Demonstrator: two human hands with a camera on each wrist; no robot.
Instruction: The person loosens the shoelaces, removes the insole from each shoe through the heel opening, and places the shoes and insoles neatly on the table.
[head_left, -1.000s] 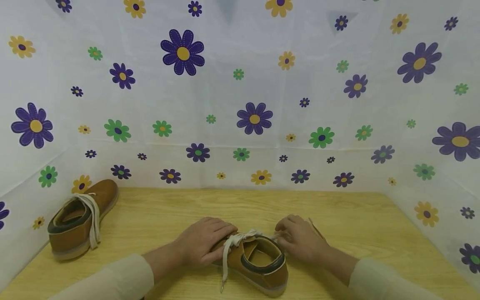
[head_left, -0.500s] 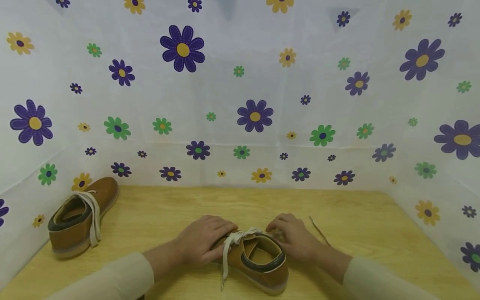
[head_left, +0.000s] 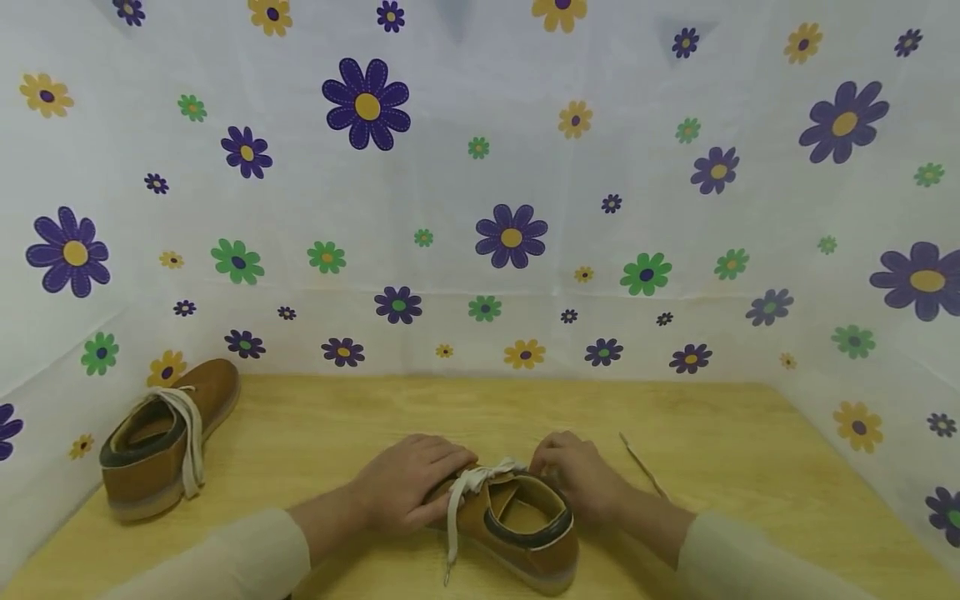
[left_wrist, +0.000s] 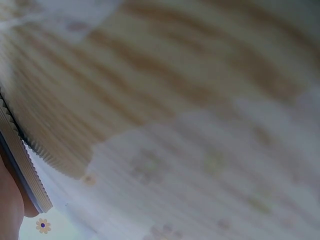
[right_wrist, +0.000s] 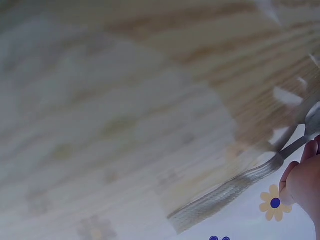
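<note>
Brown shoe (head_left: pixel 480 518) (tan lining (head_left: pixel 537 506) inside) — gripped by left hand (head_left: pixel 405 487); right hand (head_left: pixel 581 477) — pinching lace (right_wrist: pixel 231 193).

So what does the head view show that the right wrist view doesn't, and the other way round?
Only the head view clearly shows the near shoe, with the left hand on its front, and the far shoe at the picture's left.

Only the right wrist view shows the weave of a flat lace up close; much of that picture is blurred.

Both share the right hand, some lace, the wood-patterned tabletop and the flowered cloth.
</note>
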